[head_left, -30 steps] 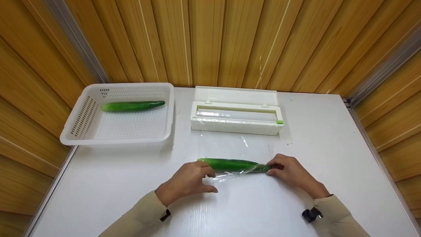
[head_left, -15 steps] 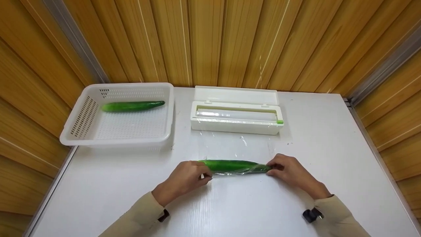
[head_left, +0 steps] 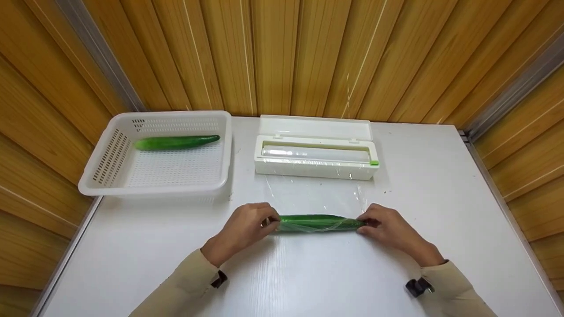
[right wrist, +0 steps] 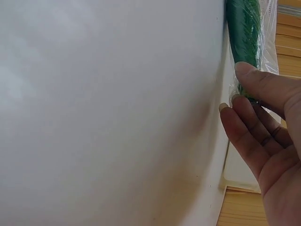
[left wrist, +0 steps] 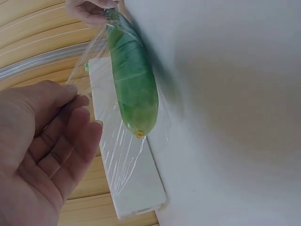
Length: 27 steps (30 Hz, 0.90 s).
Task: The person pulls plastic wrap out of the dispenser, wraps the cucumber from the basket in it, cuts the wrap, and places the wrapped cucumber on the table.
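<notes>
Head view: the cucumber (head_left: 315,223) lies crosswise on the table (head_left: 335,273), long axis left to right between the hands, film (head_left: 315,193) running from it to the box (head_left: 315,170) beyond. Left wrist view: the left hand (left wrist: 49,134) pinches film, its fingertips beside the cucumber, seemingly off it. Right wrist view: the right hand (right wrist: 268,125), the nearer, grips the cucumber's wrapped tip; no writing is readable in any view.
</notes>
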Tool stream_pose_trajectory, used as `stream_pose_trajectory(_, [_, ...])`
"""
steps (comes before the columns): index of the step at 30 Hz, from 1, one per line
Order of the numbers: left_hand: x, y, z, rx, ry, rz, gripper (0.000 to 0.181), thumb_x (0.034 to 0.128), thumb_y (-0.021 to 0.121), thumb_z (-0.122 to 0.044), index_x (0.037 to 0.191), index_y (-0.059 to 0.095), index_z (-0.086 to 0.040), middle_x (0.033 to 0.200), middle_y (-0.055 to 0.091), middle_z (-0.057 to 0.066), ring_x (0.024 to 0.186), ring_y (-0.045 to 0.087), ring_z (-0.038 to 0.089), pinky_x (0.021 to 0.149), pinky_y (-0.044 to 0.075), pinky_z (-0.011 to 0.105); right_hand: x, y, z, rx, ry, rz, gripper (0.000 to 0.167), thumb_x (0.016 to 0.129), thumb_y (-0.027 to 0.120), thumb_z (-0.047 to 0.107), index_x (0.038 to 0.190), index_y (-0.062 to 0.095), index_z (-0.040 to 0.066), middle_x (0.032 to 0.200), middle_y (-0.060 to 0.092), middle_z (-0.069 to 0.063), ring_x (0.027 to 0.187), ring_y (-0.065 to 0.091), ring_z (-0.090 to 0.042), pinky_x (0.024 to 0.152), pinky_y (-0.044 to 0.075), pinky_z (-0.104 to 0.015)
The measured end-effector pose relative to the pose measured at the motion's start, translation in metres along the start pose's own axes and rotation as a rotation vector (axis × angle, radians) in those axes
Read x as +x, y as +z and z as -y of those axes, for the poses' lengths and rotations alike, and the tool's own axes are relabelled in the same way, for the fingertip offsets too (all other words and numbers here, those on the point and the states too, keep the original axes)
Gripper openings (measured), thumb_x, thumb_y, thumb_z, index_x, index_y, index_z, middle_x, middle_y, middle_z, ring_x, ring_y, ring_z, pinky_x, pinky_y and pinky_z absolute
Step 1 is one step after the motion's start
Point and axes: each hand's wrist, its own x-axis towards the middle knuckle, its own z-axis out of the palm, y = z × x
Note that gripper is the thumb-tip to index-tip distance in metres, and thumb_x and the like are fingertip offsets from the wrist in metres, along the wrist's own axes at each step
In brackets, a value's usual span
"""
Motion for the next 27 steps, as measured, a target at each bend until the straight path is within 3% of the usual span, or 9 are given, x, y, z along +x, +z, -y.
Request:
stream_pose_trajectory(9, [0.011, -0.008, 0.009, -0.105, -0.102, 0.034, 0.007, 0.0926, 0.08, 0.0, 0.092, 0.081, -0.007, 0.089, 0.076, 0.001, 0.077, 0.069, 0.011, 0.068, 0.057, 0.025, -0.001, -0.001, 0.0, 0.016, -0.056, -0.009, 0.02, 0.086, 0.088, 0.004, 0.104, 0.08, 0.006, 0.096, 0.069, 0.001, 0.082, 0.063, -0.012, 0.071, 0.054, -0.024])
stream_pose_trajectory(14, [0.015, -0.013, 0.016, -0.165, -0.111, 0.041, 0.007, 0.0931, 0.08, 0.0, 0.092, 0.08, -0.007, 0.089, 0.076, 0.0, 0.075, 0.068, 0.009, 0.068, 0.057, 0.027, 0.0, -0.003, 0.002, 0.037, -0.051, 0.01, 0.02, 0.088, 0.087, 0.006, 0.106, 0.08, 0.008, 0.096, 0.068, 0.003, 0.083, 0.061, -0.011, 0.072, 0.054, -0.024])
stream_pose_trajectory(21, [0.019, -0.014, 0.03, -0.193, -0.156, 0.064, 0.007, 0.0943, 0.079, -0.002, 0.091, 0.08, -0.007, 0.086, 0.076, -0.004, 0.072, 0.066, 0.005, 0.066, 0.054, 0.025, 0.001, -0.005, 0.003, 0.035, -0.087, 0.013, 0.021, 0.086, 0.088, 0.004, 0.105, 0.079, 0.009, 0.097, 0.068, 0.004, 0.082, 0.063, -0.011, 0.071, 0.055, -0.025])
stream_pose_trajectory(27, [0.019, -0.013, 0.038, -0.204, -0.162, 0.061, 0.009, 0.094, 0.079, -0.001, 0.089, 0.08, -0.008, 0.085, 0.076, -0.003, 0.072, 0.066, 0.007, 0.066, 0.054, 0.025, 0.001, -0.006, 0.005, 0.04, -0.061, 0.038, 0.02, 0.087, 0.088, 0.005, 0.103, 0.079, 0.01, 0.096, 0.068, 0.004, 0.083, 0.063, -0.009, 0.072, 0.056, -0.025])
